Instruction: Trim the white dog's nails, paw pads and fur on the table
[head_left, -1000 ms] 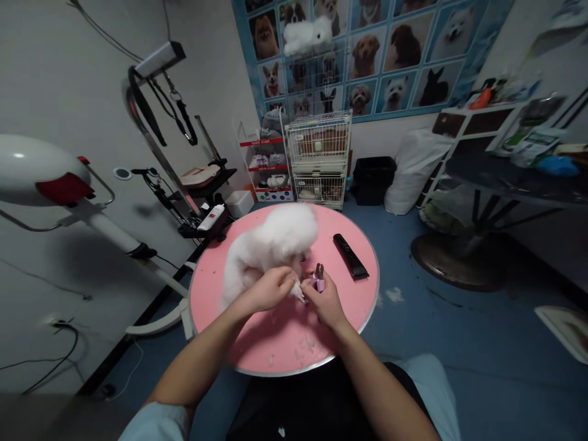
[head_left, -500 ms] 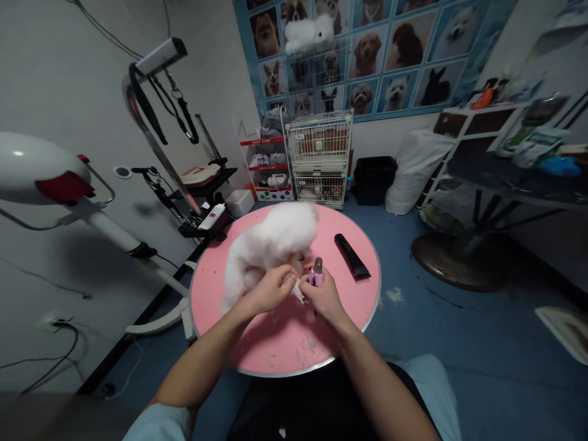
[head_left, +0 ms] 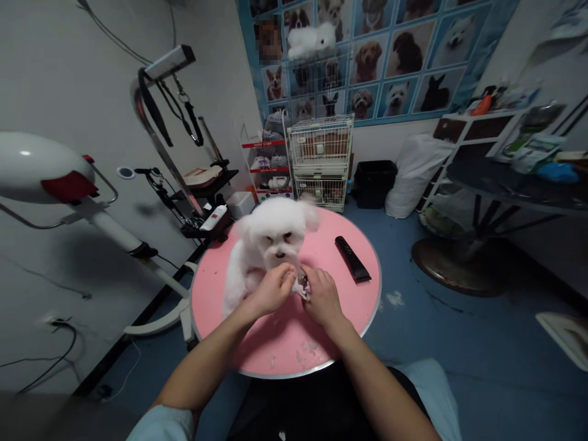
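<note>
A fluffy white dog (head_left: 275, 226) sits on the round pink table (head_left: 275, 355), its head facing me. My left hand (head_left: 274, 288) is closed around the dog's front leg, whose paw (head_left: 301, 290) sticks out between my hands. In my right hand (head_left: 324, 297) are nail clippers (head_left: 304, 280), mostly hidden by my fingers, with the metal head and a bit of the pink-purple handle showing at the paw. Whether the blades touch a nail I cannot tell.
A black hair clipper (head_left: 353, 260) lies on the table's right side. Loose fur (head_left: 310, 346) is scattered near its front edge. A grooming arm with straps (head_left: 160, 110) and a white dryer (head_left: 41, 165) stand at left; a dark table (head_left: 519, 184) at right.
The dog has turned its head from its side to face me. My right hand has rotated, bringing the nail clippers from pointing upward down to the paw. My left hand keeps its hold.
</note>
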`<state>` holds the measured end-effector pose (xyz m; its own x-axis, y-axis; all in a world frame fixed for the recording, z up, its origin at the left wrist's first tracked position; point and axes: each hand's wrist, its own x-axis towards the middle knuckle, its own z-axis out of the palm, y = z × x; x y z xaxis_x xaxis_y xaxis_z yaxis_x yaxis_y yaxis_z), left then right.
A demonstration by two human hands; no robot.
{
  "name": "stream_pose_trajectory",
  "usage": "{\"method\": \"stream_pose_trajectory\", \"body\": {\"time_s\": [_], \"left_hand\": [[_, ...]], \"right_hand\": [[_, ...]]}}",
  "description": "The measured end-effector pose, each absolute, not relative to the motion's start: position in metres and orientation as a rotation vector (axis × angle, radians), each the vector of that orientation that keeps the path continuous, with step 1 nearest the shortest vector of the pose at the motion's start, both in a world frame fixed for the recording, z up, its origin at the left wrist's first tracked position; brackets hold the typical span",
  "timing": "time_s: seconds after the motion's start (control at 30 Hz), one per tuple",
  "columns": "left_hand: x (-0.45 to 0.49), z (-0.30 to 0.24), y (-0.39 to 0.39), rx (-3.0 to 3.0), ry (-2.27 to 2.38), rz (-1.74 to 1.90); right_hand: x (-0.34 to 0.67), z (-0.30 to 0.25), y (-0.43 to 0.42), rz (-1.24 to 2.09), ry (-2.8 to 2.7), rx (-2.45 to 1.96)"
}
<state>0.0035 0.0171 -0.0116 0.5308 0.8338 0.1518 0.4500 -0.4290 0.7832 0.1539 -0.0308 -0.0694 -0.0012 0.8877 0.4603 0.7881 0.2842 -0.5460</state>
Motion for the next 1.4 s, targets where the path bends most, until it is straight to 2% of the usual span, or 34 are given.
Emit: {"method": "stream_pose_trajectory", "body": {"time_s": [0.33,0.93,1.27,1.4], "left_hand": [[0.008,-0.012,0.013,1.995,1.049,0.812],[0.002,-0.015,0.015,2.011,1.009,0.760],[0.000,-0.015,0.013,2.006,1.014,0.741],[-0.004,-0.016,0.011,2.009,0.989,0.758]], "right_hand": [[0.148,-0.071,-0.031,-0.017,-1.831,-1.608],[0.139,-0.066,-0.034,0.132,-1.754,-1.552],[0.144,-0.086,-0.030,0.376,-1.428,-1.491],[0.154,-0.104,-0.030,0.297,-1.337,-1.536]]}}
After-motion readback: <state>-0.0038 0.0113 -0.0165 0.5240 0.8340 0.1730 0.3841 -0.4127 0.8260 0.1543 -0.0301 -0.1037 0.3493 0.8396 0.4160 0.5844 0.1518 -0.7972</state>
